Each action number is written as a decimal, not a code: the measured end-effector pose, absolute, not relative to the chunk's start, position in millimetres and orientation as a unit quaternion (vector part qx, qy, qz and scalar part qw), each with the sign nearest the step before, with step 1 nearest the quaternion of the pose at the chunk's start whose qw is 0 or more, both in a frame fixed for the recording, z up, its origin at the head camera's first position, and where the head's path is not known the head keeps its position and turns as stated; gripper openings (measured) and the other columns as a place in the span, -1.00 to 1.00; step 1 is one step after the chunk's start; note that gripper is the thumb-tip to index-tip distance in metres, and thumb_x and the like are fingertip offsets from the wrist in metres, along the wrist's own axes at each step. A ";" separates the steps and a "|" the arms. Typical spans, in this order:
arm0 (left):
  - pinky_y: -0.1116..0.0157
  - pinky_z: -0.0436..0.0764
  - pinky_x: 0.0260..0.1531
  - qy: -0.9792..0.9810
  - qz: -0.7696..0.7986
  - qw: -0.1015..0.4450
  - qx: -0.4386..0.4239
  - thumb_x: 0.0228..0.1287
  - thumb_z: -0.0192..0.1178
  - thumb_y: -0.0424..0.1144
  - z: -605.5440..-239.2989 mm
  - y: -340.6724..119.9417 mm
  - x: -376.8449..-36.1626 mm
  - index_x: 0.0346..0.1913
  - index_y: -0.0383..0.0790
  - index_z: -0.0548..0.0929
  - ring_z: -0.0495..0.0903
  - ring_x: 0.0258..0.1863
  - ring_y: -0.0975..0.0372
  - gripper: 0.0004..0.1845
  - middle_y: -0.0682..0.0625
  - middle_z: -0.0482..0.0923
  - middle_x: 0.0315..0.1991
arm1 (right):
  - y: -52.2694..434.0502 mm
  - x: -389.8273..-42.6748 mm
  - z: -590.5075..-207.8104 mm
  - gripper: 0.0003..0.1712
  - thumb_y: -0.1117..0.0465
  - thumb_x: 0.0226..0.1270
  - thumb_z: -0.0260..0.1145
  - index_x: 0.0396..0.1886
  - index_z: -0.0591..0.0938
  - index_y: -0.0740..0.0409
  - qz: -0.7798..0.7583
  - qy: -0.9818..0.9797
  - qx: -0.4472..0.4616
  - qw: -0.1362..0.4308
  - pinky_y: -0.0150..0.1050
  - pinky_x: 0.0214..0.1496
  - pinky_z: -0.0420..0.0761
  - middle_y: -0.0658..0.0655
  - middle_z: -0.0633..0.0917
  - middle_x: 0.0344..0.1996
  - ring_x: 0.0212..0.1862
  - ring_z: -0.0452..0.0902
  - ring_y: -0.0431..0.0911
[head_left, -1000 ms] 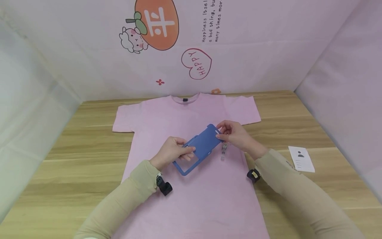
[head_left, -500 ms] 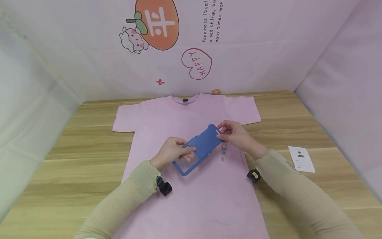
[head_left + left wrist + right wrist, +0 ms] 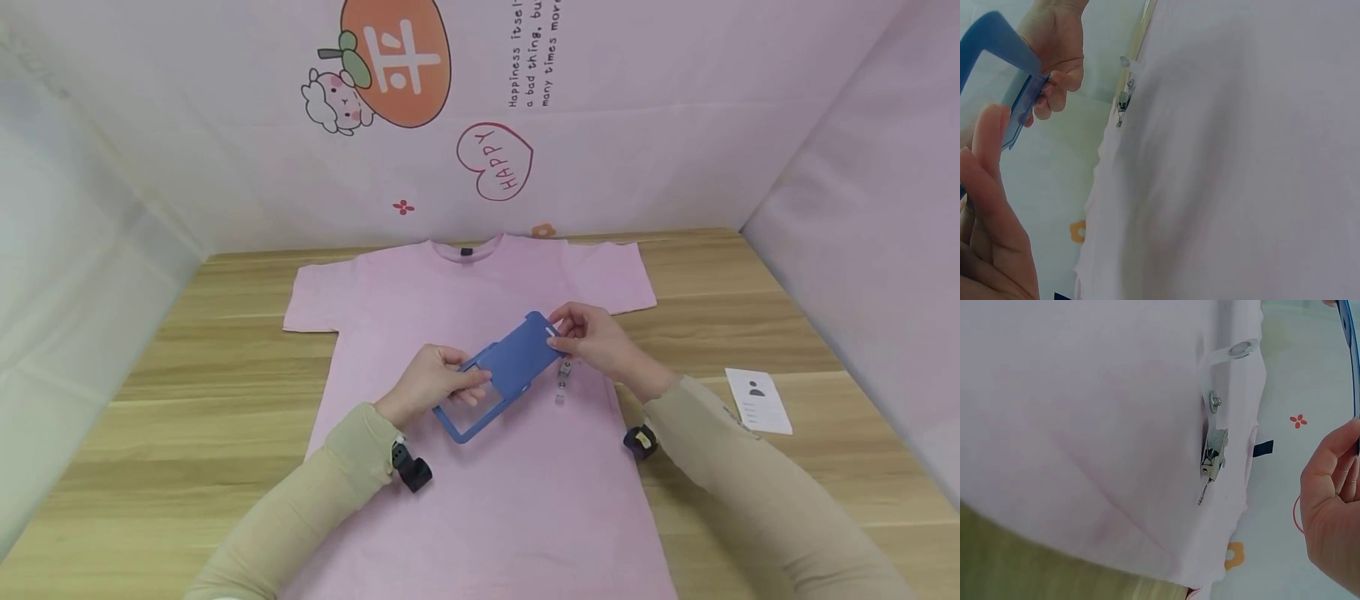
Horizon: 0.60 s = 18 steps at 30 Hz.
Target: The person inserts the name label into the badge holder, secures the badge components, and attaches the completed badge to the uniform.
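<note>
Wooden surface (image 3: 750, 317) is carrying a pink T-shirt (image 3: 480, 300), and above its middle a blue badge holder (image 3: 501, 375) is slanting, long axis running near-left to far-right. Left hand (image 3: 429, 382) is pinching the lower frame end; right hand (image 3: 592, 337) is pinching the upper slotted end. A metal clip (image 3: 562, 379) is lying on the shirt just below that hand, a white card (image 3: 757, 400) well right of it, with bare wood around.
</note>
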<state>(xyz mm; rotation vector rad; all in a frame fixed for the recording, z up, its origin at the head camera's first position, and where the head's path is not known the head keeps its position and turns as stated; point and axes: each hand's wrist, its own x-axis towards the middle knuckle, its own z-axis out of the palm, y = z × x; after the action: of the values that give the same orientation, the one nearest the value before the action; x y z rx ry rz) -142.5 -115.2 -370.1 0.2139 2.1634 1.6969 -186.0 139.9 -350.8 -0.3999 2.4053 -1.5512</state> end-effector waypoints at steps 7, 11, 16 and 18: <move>0.38 0.61 -0.53 0.781 0.590 0.187 0.081 0.18 0.30 -0.25 -369.9 -115.7 -142.2 -0.28 -0.40 0.66 0.68 -0.60 0.28 -0.78 -0.09 0.71 -0.55 | 146.0 -188.5 -351.9 -0.67 0.46 0.25 0.22 0.01 0.46 0.46 -0.524 0.833 -0.133 0.114 -0.35 -0.34 0.65 0.04 0.48 -0.45 -0.46 0.41 -0.27; 0.35 0.63 -0.50 0.781 0.589 0.193 0.074 0.18 0.31 -0.24 -369.3 -115.9 -142.5 -0.26 -0.39 0.66 0.68 -0.59 0.28 -0.77 -0.09 0.72 -0.53 | 148.8 -190.0 -352.3 -0.66 0.45 0.25 0.23 0.01 0.46 0.46 -0.521 0.836 -0.129 0.114 -0.35 -0.32 0.66 0.05 0.49 -0.45 -0.46 0.43 -0.27; 0.32 0.66 -0.46 0.781 0.590 0.196 0.064 0.18 0.31 -0.23 -368.3 -117.3 -142.5 -0.24 -0.40 0.65 0.69 -0.58 0.27 -0.75 -0.10 0.72 -0.52 | 151.1 -190.6 -349.3 -0.65 0.42 0.26 0.24 0.03 0.46 0.43 -0.515 0.840 -0.124 0.115 -0.38 -0.33 0.64 0.07 0.50 -0.42 -0.43 0.44 -0.25; 0.32 0.66 -0.45 0.784 0.588 0.187 0.062 0.20 0.29 -0.21 -368.9 -119.1 -143.6 -0.23 -0.40 0.65 0.69 -0.58 0.29 -0.74 -0.07 0.72 -0.53 | 154.5 -191.4 -347.0 -0.64 0.40 0.28 0.23 0.05 0.46 0.41 -0.517 0.841 -0.112 0.113 -0.41 -0.32 0.63 0.06 0.49 -0.40 -0.41 0.45 -0.26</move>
<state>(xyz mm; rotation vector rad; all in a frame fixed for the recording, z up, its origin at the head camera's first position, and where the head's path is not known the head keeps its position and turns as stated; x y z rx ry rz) -143.6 -119.1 -368.9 0.1754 2.2078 1.6552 -191.4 154.5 -347.0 -0.3284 2.4668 -1.5171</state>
